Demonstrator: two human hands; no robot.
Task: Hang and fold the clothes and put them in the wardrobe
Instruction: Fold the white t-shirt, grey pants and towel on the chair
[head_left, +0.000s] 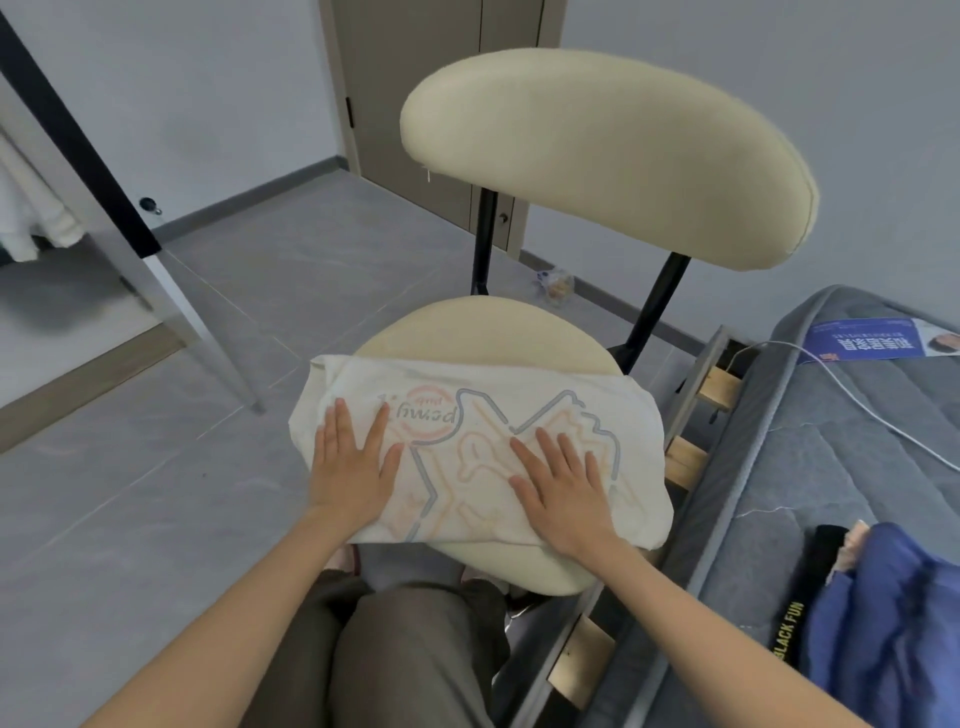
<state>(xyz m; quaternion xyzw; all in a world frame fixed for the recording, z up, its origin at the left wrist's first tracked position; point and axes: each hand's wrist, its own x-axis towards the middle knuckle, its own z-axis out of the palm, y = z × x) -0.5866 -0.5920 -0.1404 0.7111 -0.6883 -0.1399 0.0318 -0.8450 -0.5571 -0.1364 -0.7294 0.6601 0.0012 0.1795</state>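
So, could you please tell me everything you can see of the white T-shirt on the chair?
The white T-shirt looks like soft cotton. It is folded into a rough rectangle and lies flat across the cream chair seat, with both ends overhanging. Its upper face carries a print in pale blue, orange and red outlines with lettering, upside down from here. The left hand and right hand rest flat on it, fingers straight.

"BLACK FUN" is printed in yellow on a black garment (793, 631) right of the chair (597, 156). Upside-down lettering on the white T-shirt (457, 467) on the chair seat and on the blue leaflet (862, 340) to the chair's right cannot be read.
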